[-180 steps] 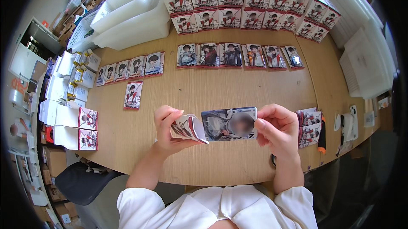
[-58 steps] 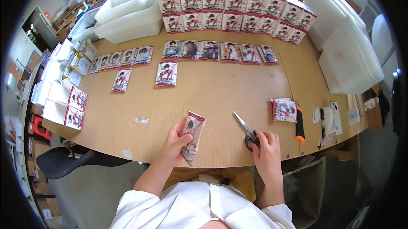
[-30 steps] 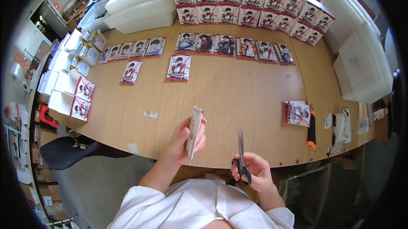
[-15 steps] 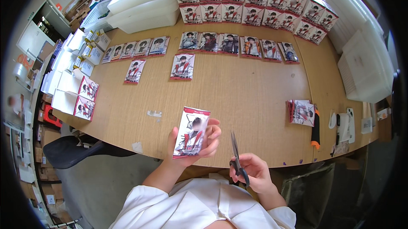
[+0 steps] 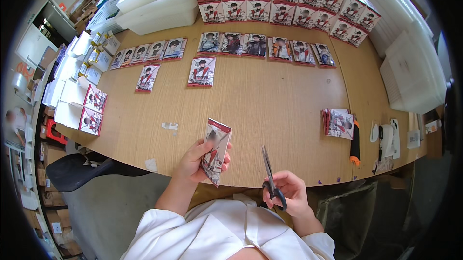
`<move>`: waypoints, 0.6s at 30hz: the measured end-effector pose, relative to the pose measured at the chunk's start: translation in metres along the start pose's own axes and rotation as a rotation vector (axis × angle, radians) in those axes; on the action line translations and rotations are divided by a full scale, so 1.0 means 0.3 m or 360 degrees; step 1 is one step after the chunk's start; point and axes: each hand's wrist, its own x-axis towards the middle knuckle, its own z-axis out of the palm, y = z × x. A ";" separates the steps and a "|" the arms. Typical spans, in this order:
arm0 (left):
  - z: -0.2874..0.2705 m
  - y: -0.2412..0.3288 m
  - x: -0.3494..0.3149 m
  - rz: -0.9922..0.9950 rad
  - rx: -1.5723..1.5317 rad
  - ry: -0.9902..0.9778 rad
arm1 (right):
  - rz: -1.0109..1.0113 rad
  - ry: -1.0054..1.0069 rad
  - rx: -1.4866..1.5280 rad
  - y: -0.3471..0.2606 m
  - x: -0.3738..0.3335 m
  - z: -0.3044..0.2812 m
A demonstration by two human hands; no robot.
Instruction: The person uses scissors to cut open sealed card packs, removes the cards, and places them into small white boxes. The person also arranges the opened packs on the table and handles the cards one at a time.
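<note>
My left hand (image 5: 195,161) grips a red-and-white foil packet (image 5: 215,149) with a printed figure on it, tilted upright above the table's near edge. The thumb lies across its front and the fingers wrap behind. To the right, my right hand (image 5: 290,191) holds black-handled scissors (image 5: 270,175), blades pointing up and away from me. The scissors are apart from the packet, and their blades look closed or nearly so. Farther up the table lie a single similar packet (image 5: 201,72) and another one (image 5: 147,77). A small stack of packets (image 5: 338,124) lies at the right.
Two rows of packet piles cross the table: one at left (image 5: 153,51), one in the middle (image 5: 255,46). Printed boxes (image 5: 284,11) are stacked behind. White bins (image 5: 159,19) stand back left, a translucent bin (image 5: 412,74) at right. An orange-and-black tool (image 5: 355,142) lies beside the stack.
My left hand has turned the packet more edge-on and brought its thumb over the front. The scissors stay in my right hand, nearly in place. The whole view has shifted slightly.
</note>
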 end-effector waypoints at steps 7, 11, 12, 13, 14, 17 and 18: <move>0.148 -0.022 0.051 0.0055 0.0644 0.0322 | -0.0021 0.0048 -0.0001 0.009 0.007 0.005; 0.127 -0.019 0.053 0.0379 0.1816 0.0544 | 0.0034 -0.0027 0.0104 0.014 0.011 0.019; 0.129 -0.019 0.062 0.0560 0.2215 0.0630 | 0.0080 -0.0047 0.0111 0.012 0.009 0.027; 0.133 -0.020 0.070 0.0746 0.2612 0.0714 | 0.0125 -0.0066 0.0117 0.007 0.007 0.036; 0.140 -0.024 0.078 0.0829 0.2545 0.0831 | 0.0172 -0.0063 0.0117 -0.002 0.009 0.047; 0.158 -0.017 0.080 0.0906 0.2579 0.0871 | 0.0182 -0.0030 0.0177 -0.006 0.004 0.046; 0.158 -0.015 0.079 0.0899 0.2577 0.0862 | 0.0178 -0.0032 0.0191 -0.005 0.002 0.041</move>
